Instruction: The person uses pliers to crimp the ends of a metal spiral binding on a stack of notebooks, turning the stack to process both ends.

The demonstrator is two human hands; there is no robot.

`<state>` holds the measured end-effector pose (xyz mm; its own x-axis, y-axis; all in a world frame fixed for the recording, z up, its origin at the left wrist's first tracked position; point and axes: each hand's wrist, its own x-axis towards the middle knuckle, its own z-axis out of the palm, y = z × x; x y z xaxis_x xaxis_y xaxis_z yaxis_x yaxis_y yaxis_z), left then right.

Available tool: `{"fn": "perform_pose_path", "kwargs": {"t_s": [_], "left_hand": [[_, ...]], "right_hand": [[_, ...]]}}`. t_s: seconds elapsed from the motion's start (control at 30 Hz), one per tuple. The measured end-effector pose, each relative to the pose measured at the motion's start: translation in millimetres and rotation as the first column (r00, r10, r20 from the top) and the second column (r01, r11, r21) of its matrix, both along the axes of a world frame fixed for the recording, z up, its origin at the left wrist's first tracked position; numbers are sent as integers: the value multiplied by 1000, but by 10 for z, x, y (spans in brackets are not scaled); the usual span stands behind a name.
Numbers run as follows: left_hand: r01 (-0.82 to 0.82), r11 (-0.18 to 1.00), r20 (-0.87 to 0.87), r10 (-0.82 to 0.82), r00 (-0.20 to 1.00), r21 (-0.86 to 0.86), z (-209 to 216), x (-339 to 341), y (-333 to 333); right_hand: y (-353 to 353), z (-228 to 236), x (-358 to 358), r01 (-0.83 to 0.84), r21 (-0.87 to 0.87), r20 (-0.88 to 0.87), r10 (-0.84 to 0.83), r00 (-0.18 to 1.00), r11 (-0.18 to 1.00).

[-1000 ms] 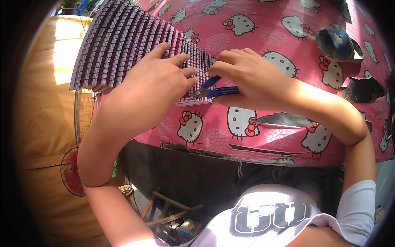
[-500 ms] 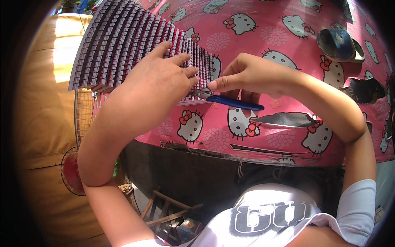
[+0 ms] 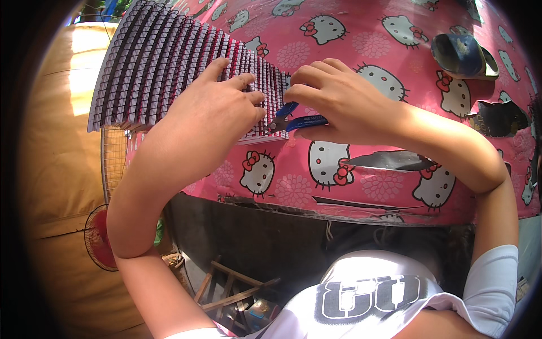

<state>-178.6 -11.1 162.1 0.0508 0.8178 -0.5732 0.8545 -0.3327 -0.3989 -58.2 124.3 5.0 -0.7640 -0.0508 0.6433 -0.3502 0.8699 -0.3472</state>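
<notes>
A long fanned row of thin white pieces (image 3: 148, 73), with dark and red coil-like loops along their upper edges, lies on the pink table cover. It looks like a stack of coil-bound pads, though I cannot make out the kind for certain. Across its right part rests my left hand (image 3: 217, 107), fingers spread and holding nothing. My right hand (image 3: 333, 101) grips blue-handled nippers (image 3: 307, 122) at the row's near right corner. The handles stand apart, and the metal jaws point left at the row's edge, close to my left fingertips. Exactly what the jaw tips touch is too small to tell.
The patterned pink cover (image 3: 293, 189) has several tears, and the table's front edge curves below my hands. A dark blue slipper (image 3: 460, 55) lies at the far right. Off the left side stand a red fan (image 3: 101, 237) and a tan curtain (image 3: 56, 169); wooden bars (image 3: 237, 274) are below.
The nippers' handles have spread, and my right hand has turned over them, its fingers now above. My left hand stays on the row, which has shifted slightly left in view.
</notes>
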Motion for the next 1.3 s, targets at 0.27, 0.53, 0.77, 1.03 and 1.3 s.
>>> {"fn": "perform_pose_path", "kwargs": {"t_s": [0.27, 0.53, 0.77, 1.03, 1.3], "left_hand": [[-5, 1000, 43, 5, 999, 5, -29, -34, -9], [39, 999, 89, -42, 995, 35, -112, -32, 5], [5, 999, 29, -4, 1000, -45, -141, -51, 56], [-6, 998, -1, 6, 1000, -61, -152, -15, 65], [-19, 999, 18, 20, 1000, -48, -213, -45, 53]], "right_hand": [[6, 22, -50, -93, -171, 116, 113, 987, 981], [102, 266, -62, 141, -700, 606, 477, 637, 700], [6, -91, -8, -29, -92, 30, 32, 999, 995], [123, 317, -119, 228, -684, 661, 457, 595, 693], [63, 9, -12, -28, -198, 228, 74, 971, 980]]}}
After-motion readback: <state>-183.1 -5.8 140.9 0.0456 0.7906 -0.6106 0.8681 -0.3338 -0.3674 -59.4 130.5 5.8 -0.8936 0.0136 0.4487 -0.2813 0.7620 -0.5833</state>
